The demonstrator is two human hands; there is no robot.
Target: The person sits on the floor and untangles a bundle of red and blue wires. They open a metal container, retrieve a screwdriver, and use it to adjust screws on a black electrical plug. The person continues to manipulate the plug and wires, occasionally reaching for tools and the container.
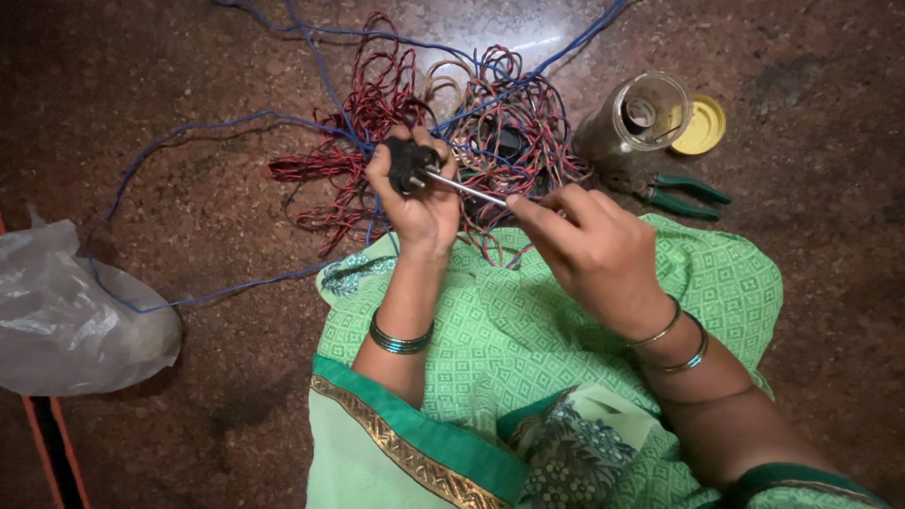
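Left hand (415, 203) was clamped round black plug (407, 166), held over wire tangle (490, 123). Right hand (594, 250) pinched screwdriver (467, 188), tip at plug. I saw pliers (683, 195) and jar (636, 118) lying near right hand.

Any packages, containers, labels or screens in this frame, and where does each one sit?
Clear jar: lying on the floor at upper right, open mouth toward the camera.
Yellow lid: round, on the floor beside the jar.
Plastic bag: crumpled, whitish, at the left edge.
No labels or screens visible.
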